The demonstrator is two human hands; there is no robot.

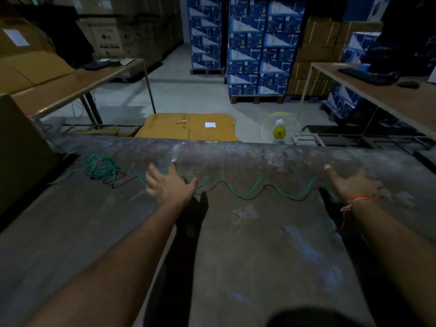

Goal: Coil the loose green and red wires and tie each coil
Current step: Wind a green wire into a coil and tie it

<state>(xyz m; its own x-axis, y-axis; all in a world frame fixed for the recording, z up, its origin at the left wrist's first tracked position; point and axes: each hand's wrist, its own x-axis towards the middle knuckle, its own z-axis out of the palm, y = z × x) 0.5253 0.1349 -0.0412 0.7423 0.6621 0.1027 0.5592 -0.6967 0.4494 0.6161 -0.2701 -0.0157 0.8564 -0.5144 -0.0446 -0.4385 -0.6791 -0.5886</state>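
Dim, bluish, grainy shot: far floor (200, 95) brightest, arms throw hard black shadows onto the worn table (247, 232), wide-angle lens bends edges and darkens corners, background boxes (259, 48) soft, hands slightly motion-blurred.

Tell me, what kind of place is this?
Most likely a warehouse: blue cartons stacked on a pallet, brown cardboard boxes piled high, and a worn worktable holding the green wire.

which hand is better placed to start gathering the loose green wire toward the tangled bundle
Probably left: the left hand hovers open over the wavy green wire, nearer the tangled green bundle; the right hand is at the far end.
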